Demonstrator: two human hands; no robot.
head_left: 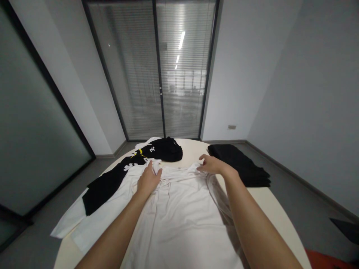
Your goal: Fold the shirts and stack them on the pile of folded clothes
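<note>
While dark clothes (237, 164) flank the white garment (185, 213), cropped below, I can't tell whether left hand (148, 180) or right hand (213, 165) fingers grip it.

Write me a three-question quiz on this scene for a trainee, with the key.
1. Multiple choice: What spans the gap between the person's left hand and right hand?
A) a red box
B) a white garment
C) a blue towel

2. True or false: The folded black stack lies to the right of the white garment.

3. Fill in the blank: Black clothing on the left side of the table shows markings in white and ____.

Key: 1. B; 2. True; 3. yellow
</note>
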